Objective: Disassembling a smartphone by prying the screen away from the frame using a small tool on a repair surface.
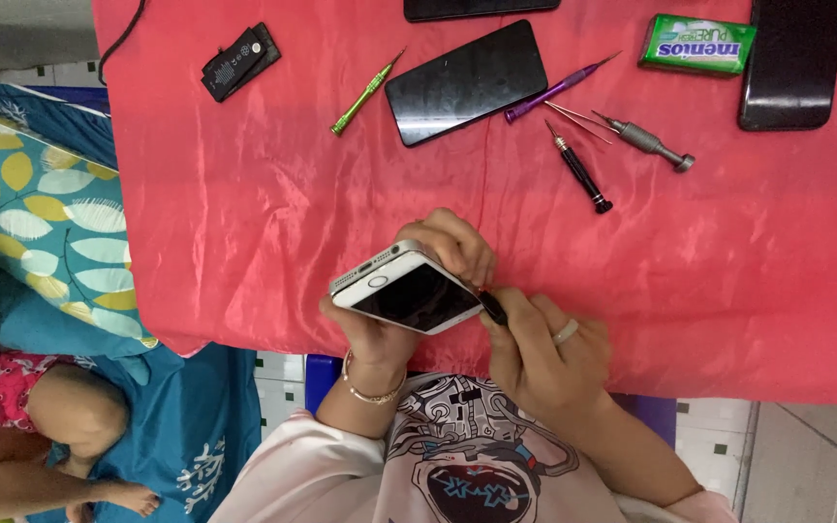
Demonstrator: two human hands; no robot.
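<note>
Holding the white phone tilted above the table edge, our left hand grips its body so the end faces our right hand, which pinches a small black tool against it. Spare screwdrivers lie near.

We are observing a white smartphone with dark screen, tilting above the near table edge; a small black tool is touching its right edge.
</note>
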